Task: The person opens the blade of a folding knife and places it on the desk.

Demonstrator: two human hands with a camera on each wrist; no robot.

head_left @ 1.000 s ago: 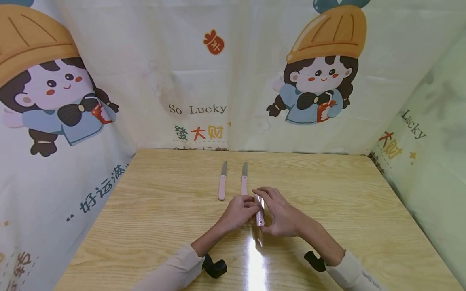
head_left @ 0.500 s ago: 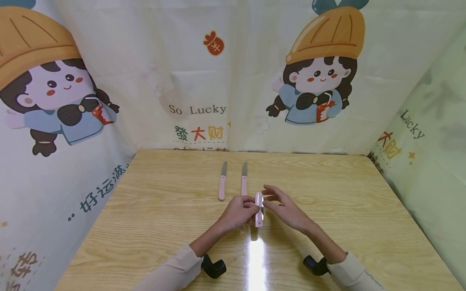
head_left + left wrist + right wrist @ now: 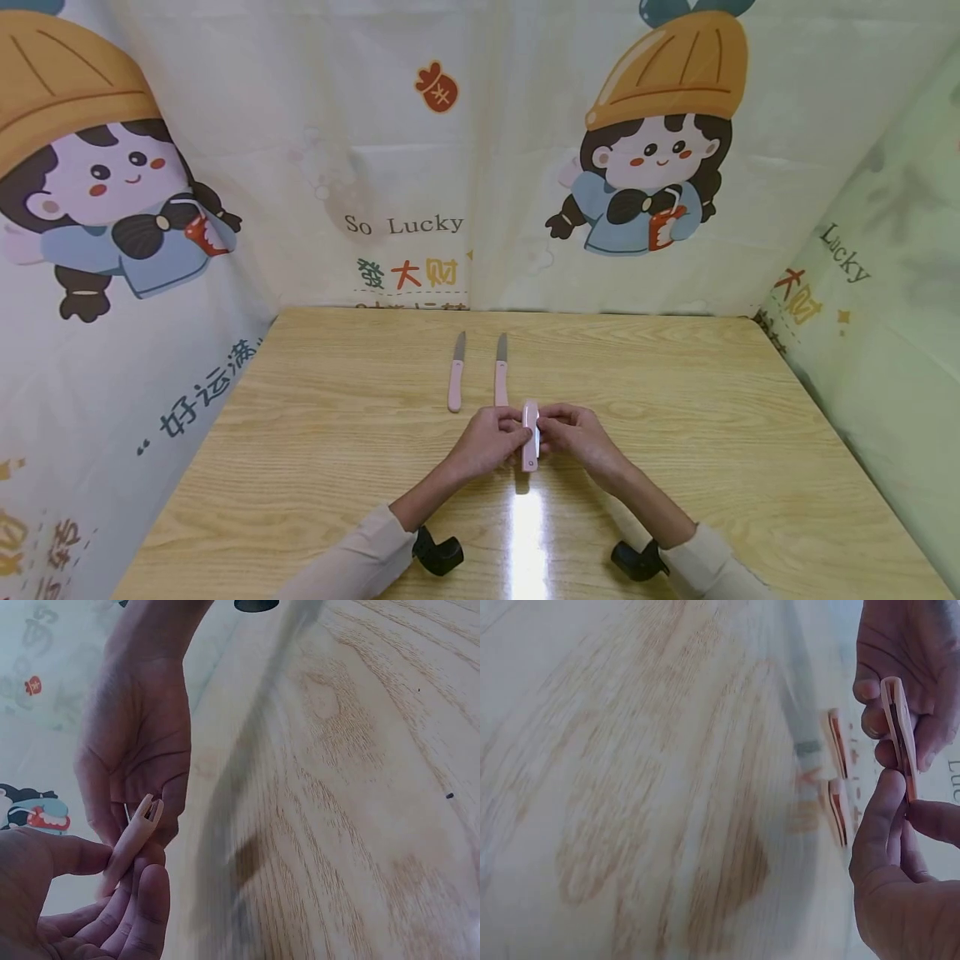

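Note:
In the head view, my left hand (image 3: 483,442) pinches the pink handle of a folding knife (image 3: 530,458) between thumb and fingers, holding it above the table. The blade (image 3: 537,446) shows as a bright strip along the handle's right side, mostly folded in. There my right hand (image 3: 585,437) pinches with thumb and fingertips. In the left wrist view, the handle (image 3: 133,840) runs between both hands, slotted end up. The right wrist view shows the long slot of the folding knife (image 3: 898,720), with right thumb and finger closed at its lower end.
Two more pink-handled folding knives, the left one (image 3: 455,383) and the right one (image 3: 501,383), lie side by side with blades out, pointing away. The wooden table (image 3: 337,483) ends at a printed curtain (image 3: 510,275) behind. Black wrist cameras sit below both hands.
My right hand spanned the knife, then loosened and lifted its fingers away, and now pinches at the blade's side. The knife has turned to show its handle face; my left hand keeps its grip.

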